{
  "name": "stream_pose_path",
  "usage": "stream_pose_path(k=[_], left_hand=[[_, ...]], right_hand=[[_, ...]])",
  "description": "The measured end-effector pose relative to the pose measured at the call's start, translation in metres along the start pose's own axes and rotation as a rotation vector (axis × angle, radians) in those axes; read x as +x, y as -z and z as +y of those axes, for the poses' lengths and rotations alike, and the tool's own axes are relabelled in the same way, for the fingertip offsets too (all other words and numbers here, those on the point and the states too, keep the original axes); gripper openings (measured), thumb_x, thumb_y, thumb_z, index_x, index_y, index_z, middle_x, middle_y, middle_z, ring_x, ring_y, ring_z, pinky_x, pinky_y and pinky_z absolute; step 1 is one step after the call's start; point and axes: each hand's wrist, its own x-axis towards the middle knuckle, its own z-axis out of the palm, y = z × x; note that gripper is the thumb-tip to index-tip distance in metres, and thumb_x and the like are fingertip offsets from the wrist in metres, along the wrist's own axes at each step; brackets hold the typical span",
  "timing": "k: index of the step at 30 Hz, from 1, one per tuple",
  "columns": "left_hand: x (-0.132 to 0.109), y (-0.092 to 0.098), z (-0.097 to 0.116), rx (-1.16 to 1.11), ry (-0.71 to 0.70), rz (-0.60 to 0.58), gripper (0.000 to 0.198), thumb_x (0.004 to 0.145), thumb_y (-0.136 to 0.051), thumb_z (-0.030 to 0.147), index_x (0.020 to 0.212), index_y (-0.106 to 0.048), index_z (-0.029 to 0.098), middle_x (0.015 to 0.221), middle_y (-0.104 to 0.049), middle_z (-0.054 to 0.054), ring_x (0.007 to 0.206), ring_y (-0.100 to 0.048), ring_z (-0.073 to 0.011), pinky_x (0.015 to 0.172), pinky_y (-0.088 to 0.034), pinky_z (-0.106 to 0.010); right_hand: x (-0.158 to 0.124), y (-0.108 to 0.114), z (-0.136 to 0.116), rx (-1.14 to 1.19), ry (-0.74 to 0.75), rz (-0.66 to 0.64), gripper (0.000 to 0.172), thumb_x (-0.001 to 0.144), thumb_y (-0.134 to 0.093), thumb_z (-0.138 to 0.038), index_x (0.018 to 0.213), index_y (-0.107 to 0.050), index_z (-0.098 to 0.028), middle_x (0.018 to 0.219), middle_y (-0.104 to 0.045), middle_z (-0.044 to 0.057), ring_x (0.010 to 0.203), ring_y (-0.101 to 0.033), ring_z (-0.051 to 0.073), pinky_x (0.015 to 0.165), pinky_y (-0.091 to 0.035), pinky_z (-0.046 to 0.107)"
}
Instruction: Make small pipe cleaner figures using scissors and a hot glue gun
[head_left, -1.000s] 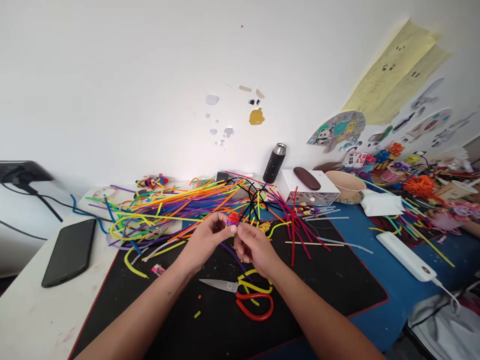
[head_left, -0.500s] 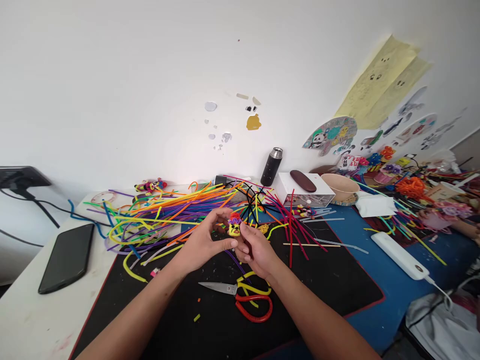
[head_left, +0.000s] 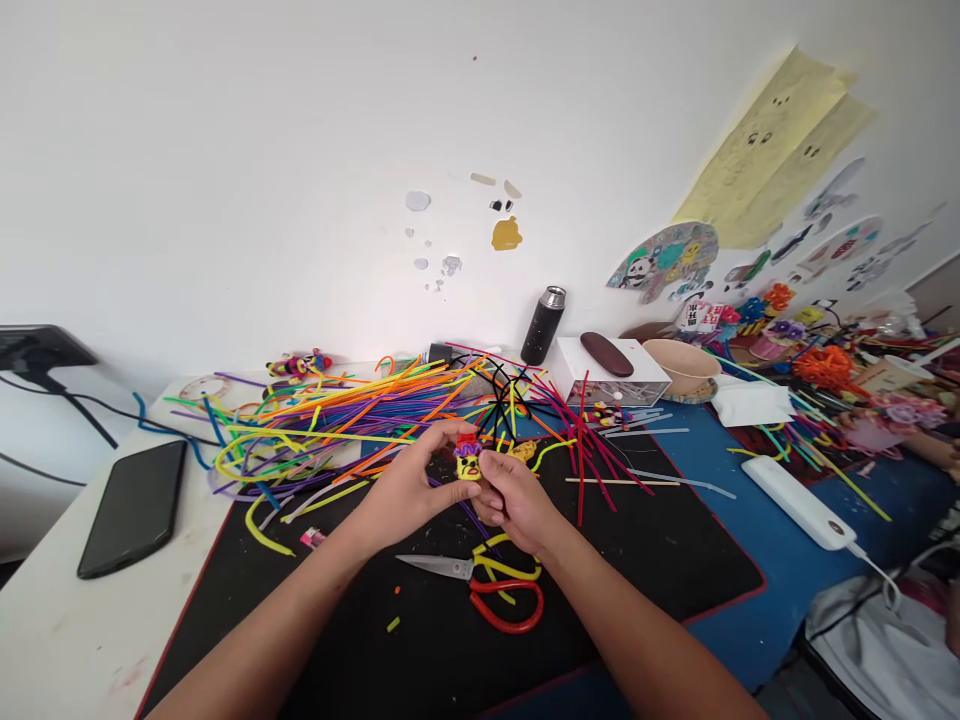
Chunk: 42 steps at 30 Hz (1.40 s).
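Note:
A small pipe-cleaner figure (head_left: 469, 458), yellow with a purple band and a red top, is pinched between both hands above the black mat (head_left: 660, 560). My left hand (head_left: 412, 485) grips it from the left with thumb and fingers. My right hand (head_left: 514, 500) closes on it from the right and below. Red-handled scissors (head_left: 487, 585) lie on the mat just under my hands, with yellow pipe-cleaner pieces across them. A big heap of coloured pipe cleaners (head_left: 352, 415) spreads behind my hands.
A black phone (head_left: 133, 505) lies on the white table at left. At the back stand a black bottle (head_left: 544, 325), a white box (head_left: 611, 372) and a bowl (head_left: 686, 368). A white power strip (head_left: 799, 490) sits at right, with craft clutter beyond.
The figure has been turned in my fingers, so its yellow face now shows below the red top. Both hands stayed over the mat.

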Motion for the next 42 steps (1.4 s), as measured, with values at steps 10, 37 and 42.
stream_pose_path(k=[10,37,42], left_hand=[[0.0,-0.001,-0.002,0.017,0.004,0.009,0.059,0.084,-0.083,0.039,0.136,-0.058,0.03,0.143,-0.066,-0.009,0.132,-0.063,-0.0313,0.118,-0.048,-0.051],[0.007,0.042,0.011,0.038,0.077,-0.132,0.037,0.095,-0.068,0.055,0.089,-0.071,0.018,0.083,-0.066,-0.001,0.077,-0.058,-0.0167,0.072,-0.045,-0.027],[0.006,0.043,0.011,0.073,0.114,-0.152,0.037,0.094,-0.069,0.054,0.088,-0.069,0.018,0.08,-0.065,0.0,0.074,-0.057,-0.0161,0.072,-0.044,-0.028]], right_hand=[[0.0,0.002,-0.001,-0.025,-0.016,0.004,0.062,0.08,-0.084,-0.07,0.072,-0.043,-0.023,0.048,-0.034,-0.012,0.039,-0.025,0.005,0.039,-0.014,0.02],[-0.003,0.003,0.01,-0.172,-0.035,-0.098,0.052,0.084,-0.083,-0.064,0.081,-0.056,-0.021,0.048,-0.033,-0.015,0.04,-0.024,0.005,0.042,-0.016,0.023],[-0.004,0.001,0.011,-0.211,-0.06,-0.102,0.051,0.081,-0.085,-0.063,0.086,-0.06,-0.02,0.047,-0.034,-0.015,0.038,-0.028,0.005,0.042,-0.017,0.024]])
